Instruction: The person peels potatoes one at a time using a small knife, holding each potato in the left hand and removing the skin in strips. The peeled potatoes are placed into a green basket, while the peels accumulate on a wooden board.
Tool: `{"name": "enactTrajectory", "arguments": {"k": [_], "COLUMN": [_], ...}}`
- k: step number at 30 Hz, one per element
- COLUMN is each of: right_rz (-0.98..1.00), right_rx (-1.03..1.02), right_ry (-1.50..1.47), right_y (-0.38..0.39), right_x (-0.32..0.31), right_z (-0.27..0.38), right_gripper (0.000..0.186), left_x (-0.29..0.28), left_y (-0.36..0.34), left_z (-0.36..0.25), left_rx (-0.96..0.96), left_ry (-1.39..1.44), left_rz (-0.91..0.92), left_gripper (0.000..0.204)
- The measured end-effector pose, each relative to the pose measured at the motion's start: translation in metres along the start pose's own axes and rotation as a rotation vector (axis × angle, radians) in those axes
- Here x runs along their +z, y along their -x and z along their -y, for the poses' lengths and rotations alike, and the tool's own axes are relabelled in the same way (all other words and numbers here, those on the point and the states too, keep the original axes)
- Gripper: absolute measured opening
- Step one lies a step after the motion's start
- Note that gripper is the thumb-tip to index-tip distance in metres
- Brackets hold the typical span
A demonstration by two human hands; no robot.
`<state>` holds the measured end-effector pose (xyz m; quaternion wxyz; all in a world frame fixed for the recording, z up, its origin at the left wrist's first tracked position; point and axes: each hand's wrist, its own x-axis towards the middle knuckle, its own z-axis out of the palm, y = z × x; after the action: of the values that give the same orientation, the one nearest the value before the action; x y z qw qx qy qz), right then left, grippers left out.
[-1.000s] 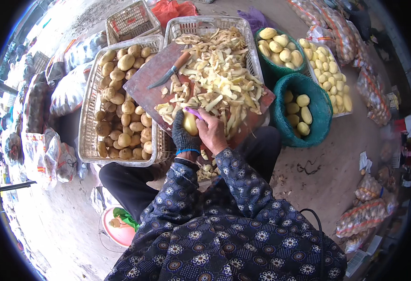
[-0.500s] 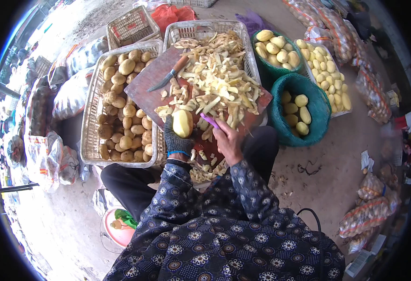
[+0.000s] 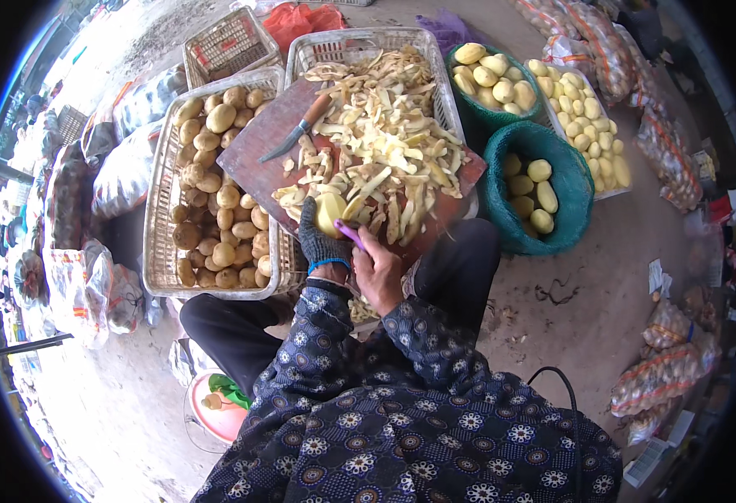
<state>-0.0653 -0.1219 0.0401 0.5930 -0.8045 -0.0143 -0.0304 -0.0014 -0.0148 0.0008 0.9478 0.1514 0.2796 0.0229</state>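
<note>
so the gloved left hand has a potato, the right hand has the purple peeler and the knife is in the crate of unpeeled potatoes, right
Not quite: the knife isn't in the crate of unpeeled potatoes. The head view shows it lying on the reddish board, beside the peelings. The gloved left hand does have a potato, and the right hand the purple peeler.

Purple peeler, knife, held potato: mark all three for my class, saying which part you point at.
Purple peeler (image 3: pixel 349 233): head view, on its purple body.
Knife (image 3: pixel 296 134): head view, on the blade near the handle.
Held potato (image 3: pixel 329 212): head view, on its pale peeled side.
</note>
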Motion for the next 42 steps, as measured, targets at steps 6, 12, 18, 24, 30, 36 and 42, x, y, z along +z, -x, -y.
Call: {"name": "enactTrajectory", "arguments": {"k": [6, 12, 18, 24, 30, 36, 42], "right_rz": [0.359, 0.064, 0.029, -0.008, 0.021, 0.119, 0.029], "right_rx": [0.530, 0.038, -0.112, -0.052, 0.048, 0.256, -0.071], "right_ry": [-0.613, -0.215, -0.092, -0.064, -0.079, -0.355, -0.124], "right_y": [0.002, -0.060, -0.061, -0.044, 0.027, -0.015, -0.057], "right_x": [-0.049, -0.018, 0.003, -0.003, -0.001, -0.036, 0.005], "right_z": [0.031, -0.008, -0.020, -0.008, -0.008, 0.004, -0.008], "right_gripper": [0.033, 0.032, 0.032, 0.035, 0.037, 0.033, 0.034], "left_x": [-0.011, 0.003, 0.015, 0.006, 0.011, -0.020, -0.003], "left_y": [0.004, 0.032, 0.046, 0.015, 0.010, 0.018, 0.024], "left_z": [-0.012, -0.007, -0.007, 0.002, -0.006, -0.018, -0.010], "left_rx": [0.131, 0.577, 0.576, 0.019, 0.075, 0.388, 0.356], "left_ry": [-0.156, -1.055, -1.053, -0.121, -0.190, -0.751, -0.640], "left_rz": [0.034, 0.255, 0.235, 0.043, 0.019, 0.289, 0.283], "left_gripper": [0.044, 0.057, 0.064, 0.036, 0.044, 0.046, 0.047]}}
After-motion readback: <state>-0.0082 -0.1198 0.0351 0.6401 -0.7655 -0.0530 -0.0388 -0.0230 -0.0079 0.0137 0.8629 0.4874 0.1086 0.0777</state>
